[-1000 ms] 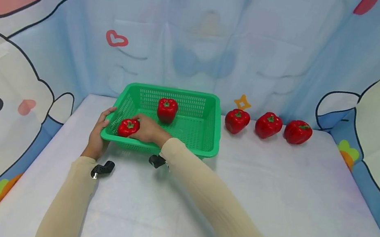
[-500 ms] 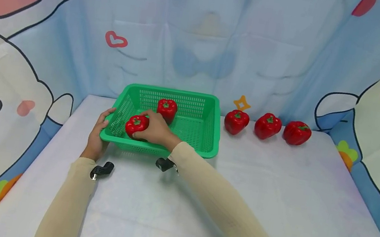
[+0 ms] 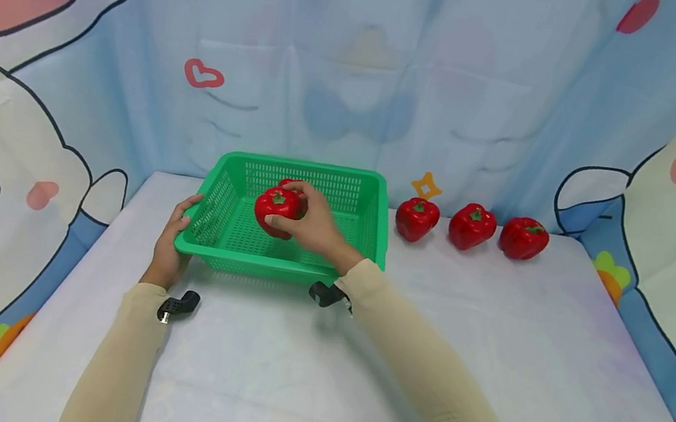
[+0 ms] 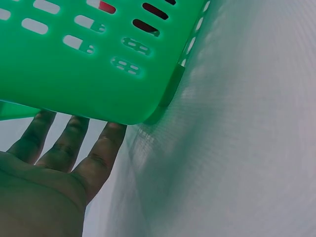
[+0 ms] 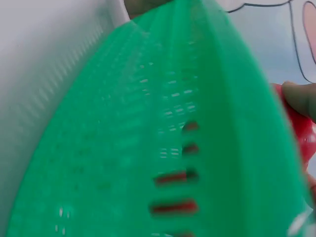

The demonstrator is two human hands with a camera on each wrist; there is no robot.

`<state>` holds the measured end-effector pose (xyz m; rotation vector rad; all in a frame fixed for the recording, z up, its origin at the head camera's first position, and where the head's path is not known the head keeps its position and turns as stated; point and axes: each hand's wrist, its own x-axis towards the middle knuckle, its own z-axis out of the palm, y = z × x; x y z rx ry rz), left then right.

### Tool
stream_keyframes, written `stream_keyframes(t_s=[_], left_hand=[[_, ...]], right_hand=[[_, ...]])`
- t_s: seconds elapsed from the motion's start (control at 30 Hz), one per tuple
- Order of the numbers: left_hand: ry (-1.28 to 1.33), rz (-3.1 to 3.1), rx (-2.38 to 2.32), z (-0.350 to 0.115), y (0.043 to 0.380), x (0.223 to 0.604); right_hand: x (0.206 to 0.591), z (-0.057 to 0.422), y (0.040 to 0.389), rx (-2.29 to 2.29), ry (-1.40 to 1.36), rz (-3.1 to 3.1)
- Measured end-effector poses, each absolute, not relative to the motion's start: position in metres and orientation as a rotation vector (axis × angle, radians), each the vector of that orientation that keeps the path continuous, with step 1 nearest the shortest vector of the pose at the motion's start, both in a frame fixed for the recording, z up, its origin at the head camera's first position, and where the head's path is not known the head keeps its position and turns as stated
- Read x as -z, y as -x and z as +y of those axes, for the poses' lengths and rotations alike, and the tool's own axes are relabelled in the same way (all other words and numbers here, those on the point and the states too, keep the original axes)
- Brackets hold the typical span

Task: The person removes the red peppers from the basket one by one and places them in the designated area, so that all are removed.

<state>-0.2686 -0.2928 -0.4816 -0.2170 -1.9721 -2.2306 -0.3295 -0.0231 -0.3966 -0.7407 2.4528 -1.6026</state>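
In the head view my right hand (image 3: 317,228) pinches a red bell pepper (image 3: 274,210) between thumb and fingers, over the middle of a green plastic basket (image 3: 277,262). A second bell pepper (image 3: 291,182) is mostly hidden behind it, its top just showing. My left hand (image 3: 169,251) lies along the basket's left side near the front corner. From the left wrist, its fingers (image 4: 101,153) look straight, their tips at the basket's edge. The right wrist view is largely filled by the basket wall, with part of the held pepper (image 5: 300,129) at its right edge.
Three more red bell peppers stand in a row right of the basket: a left one (image 3: 416,219), a middle one (image 3: 472,227) and a right one (image 3: 524,238). A white cloth (image 3: 259,375) covers the table. A printed blue curtain (image 3: 362,60) hangs close behind.
My right hand has lifted the bell pepper from the basket's front left corner and carried it right, in front of the other pepper inside. The left hand stays at the basket's side.
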Motion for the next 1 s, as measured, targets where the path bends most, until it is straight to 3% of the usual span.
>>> stream_keyframes(t_s=[0.43,1.0], left_hand=[[0.214,-1.961,2.232,-0.292,0.269,0.482],[0.225,-1.943,2.245,-0.29,0.266,0.48]], right_hand=[[0.373,0.044,0.312,1.748,0.662,2.51],[0.389,0.147,0.294,1.95,0.355,2.707]])
